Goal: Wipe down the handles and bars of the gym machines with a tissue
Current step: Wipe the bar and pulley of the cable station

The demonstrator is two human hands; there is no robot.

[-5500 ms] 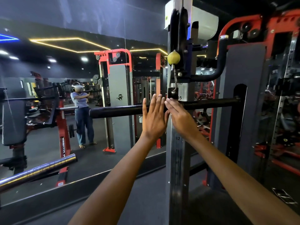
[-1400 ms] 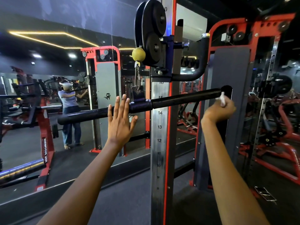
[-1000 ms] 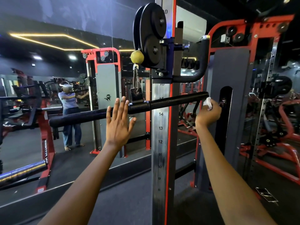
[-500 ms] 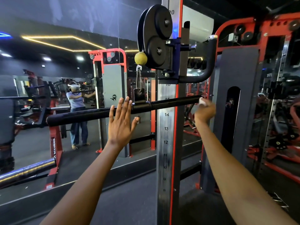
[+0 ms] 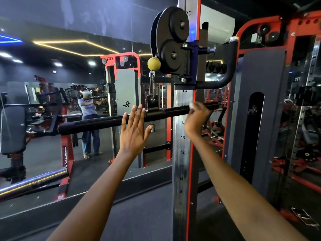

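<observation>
bar [image 5: 107,122], black, hangs level from a chain under the pulleys [image 5: 171,40] | left hand [image 5: 134,130] flat, fingers straight, pressed on the bar left of centre | right hand [image 5: 196,117] curled round a white tissue [image 5: 191,105] against the bar beside the numbered upright [image 5: 182,153]

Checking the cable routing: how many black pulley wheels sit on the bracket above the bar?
2: an upper pulley wheel and a lower pulley wheel right beneath it, both left of the numbered steel post. Others may hide behind them.
</observation>
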